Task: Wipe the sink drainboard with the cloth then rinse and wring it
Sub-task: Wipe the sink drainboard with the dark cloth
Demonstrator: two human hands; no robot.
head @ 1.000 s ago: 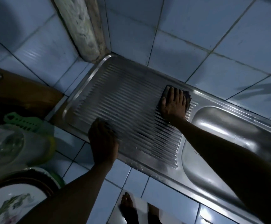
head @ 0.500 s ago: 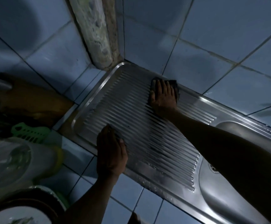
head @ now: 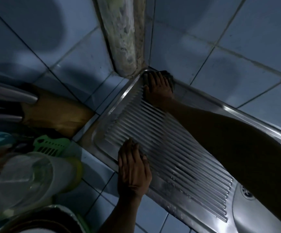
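Head view, dim light. The right hand (head: pixel 159 89) lay flat, fingers straight, pressing the dark wiping cloth (head: pixel 169 78) onto the far left corner of the ribbed stainless-steel drainboard (head: pixel 161 140), where the steel rim met the rough grey corner pillar (head: pixel 124 36) and the blue wall tiles (head: pixel 237 47). Only a dark edge of the cloth showed beyond the fingers on the hand's right side; the rest was hidden under the palm. Half a second earlier the same hand and cloth had been partway along the far edge of the drainboard, and a second earlier nearer the stainless-steel sink basin (head: pixel 260 211); they had since travelled leftward along that edge into the corner. The left hand (head: pixel 133 169) rested open, fingers extended and together, on the near edge of the drainboard, its heel over the blue tiled worktop (head: pixel 92 172); it had stayed at that edge throughout. The round drain opening (head: pixel 247 193) of the basin showed at the right end of the drainboard. On the worktop to the left stood a clear plastic container with a yellow rim (head: pixel 35 175), with a green slotted plastic piece (head: pixel 50 145) beyond it and a brown wooden board (head: pixel 59 113) against the wall.
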